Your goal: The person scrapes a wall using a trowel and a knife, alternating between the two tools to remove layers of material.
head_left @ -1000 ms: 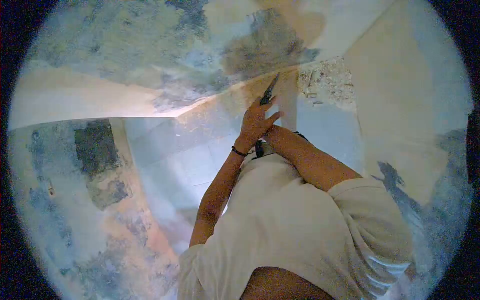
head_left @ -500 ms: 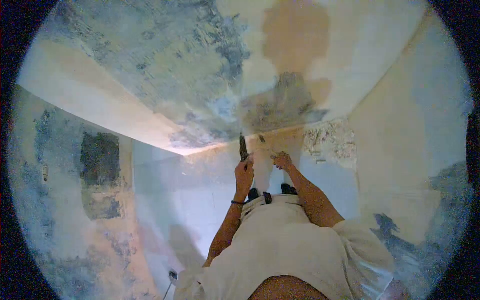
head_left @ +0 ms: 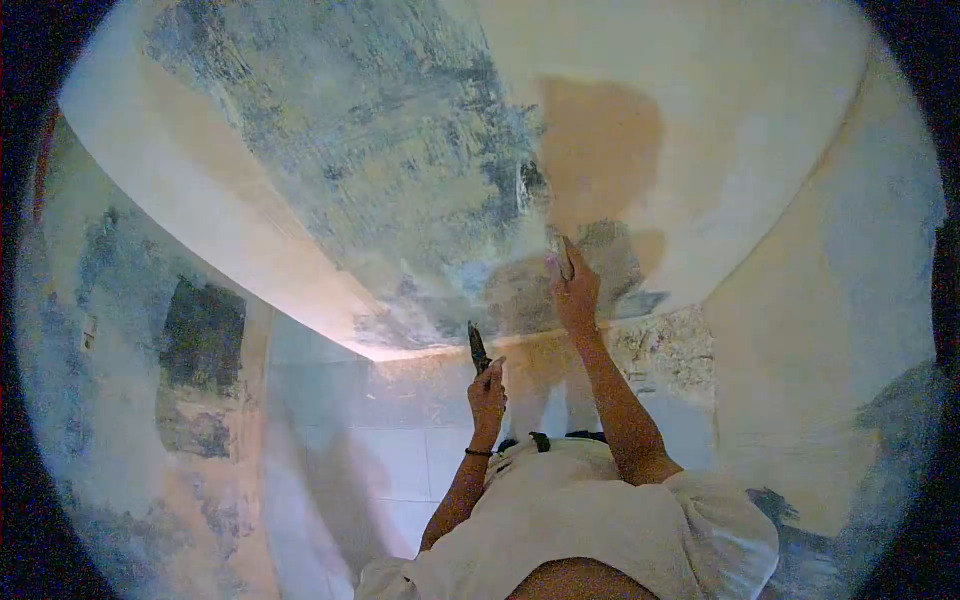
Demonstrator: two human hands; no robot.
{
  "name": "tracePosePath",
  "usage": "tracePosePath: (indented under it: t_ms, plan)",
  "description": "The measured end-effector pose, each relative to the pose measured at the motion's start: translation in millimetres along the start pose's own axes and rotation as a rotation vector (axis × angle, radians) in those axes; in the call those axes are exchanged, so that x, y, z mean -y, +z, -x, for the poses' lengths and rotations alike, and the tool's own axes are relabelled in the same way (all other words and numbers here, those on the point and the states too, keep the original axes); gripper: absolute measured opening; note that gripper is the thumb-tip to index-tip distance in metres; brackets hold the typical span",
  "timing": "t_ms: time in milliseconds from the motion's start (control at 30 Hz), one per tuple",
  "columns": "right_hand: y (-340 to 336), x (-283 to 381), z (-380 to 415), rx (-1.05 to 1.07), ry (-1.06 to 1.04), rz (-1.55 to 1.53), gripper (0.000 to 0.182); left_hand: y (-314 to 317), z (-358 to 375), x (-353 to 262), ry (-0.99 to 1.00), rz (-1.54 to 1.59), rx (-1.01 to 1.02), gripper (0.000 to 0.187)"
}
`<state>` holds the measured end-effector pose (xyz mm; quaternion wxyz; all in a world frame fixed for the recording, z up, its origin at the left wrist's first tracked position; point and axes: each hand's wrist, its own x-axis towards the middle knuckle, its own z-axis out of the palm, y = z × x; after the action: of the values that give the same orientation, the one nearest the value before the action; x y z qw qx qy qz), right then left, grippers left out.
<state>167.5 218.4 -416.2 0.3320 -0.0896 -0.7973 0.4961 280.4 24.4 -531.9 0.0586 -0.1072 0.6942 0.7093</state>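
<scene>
Dark tool [head_left: 477, 346] gripped in left hand [head_left: 487, 395], near the front wall [head_left: 715, 140]; pale tool [head_left: 557, 243] gripped in right hand [head_left: 577, 292], raised to that wall, presumably for flat contact.

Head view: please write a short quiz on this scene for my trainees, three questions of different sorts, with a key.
1. Choose: what does the left hand hold?
a) a red plastic bucket
b) a dark, narrow-bladed tool
c) a white paint roller
2. True or false: the right hand is higher in the picture than the left.
3. Fill in: a thin, dark bracelet circles the ____ wrist.

Key: 1 b; 2 true; 3 left.
</scene>
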Motion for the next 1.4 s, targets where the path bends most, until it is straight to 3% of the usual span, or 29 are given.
tracePosePath:
  t_ms: [167,333,467,600,667,733,800,867,1100,1167,1267,1333,1400]
  plan:
    - [19.2,9.6,-65.1,-0.175,-0.170,0.078,0.045,-13.1,3.2,-16.3,-0.116,0.087,0.086,0.033]
    - [13.1,39.8,-60.3,-0.168,-0.096,0.073,0.046,-18.6,19.0,-24.5,-0.163,0.043,0.099,0.034]
    - [10.5,36.0,-64.0,-0.206,-0.157,0.150,0.044,-29.8,16.3,-27.8,-0.160,0.039,0.103,0.036]
    - [-2.8,38.9,-71.0,-0.149,-0.106,0.174,0.044,-34.1,14.5,-26.1,-0.061,0.045,0.163,0.035]
    - [-6.0,40.2,-63.7,-0.133,-0.085,0.189,0.043,-33.2,16.7,-26.4,-0.102,0.004,0.177,0.034]
    - [-4.6,19.5,-56.1,-0.169,-0.252,0.257,0.044,-32.5,13.2,-31.6,-0.117,-0.025,0.182,0.034]
    - [-4.6,12.4,-64.3,-0.166,-0.260,0.263,0.046,-30.2,16.4,-30.8,-0.126,-0.027,0.174,0.033]
    - [-13.3,51.3,-78.1,-0.104,-0.086,0.213,0.047,-30.2,18.5,-27.5,-0.124,-0.004,0.183,0.032]
    - [-6.6,29.0,-56.4,-0.130,-0.143,0.281,0.044,-37.5,31.7,-20.8,-0.131,-0.033,0.139,0.030]
    - [-8.8,25.0,-37.7,-0.157,-0.064,0.101,0.044,-42.1,30.5,-15.1,-0.177,0.054,0.118,0.031]
    - [-2.7,31.1,-67.7,-0.198,-0.291,0.214,0.046,-47.9,37.1,-18.0,-0.178,0.100,0.099,0.032]
    - [-1.0,52.8,-86.3,-0.156,-0.196,0.188,0.047,-50.5,37.4,-19.1,-0.147,0.100,0.097,0.034]
    - [-4.0,67.4,-89.1,-0.131,-0.137,0.159,0.048,-48.3,37.6,-24.1,-0.242,0.092,0.058,0.034]
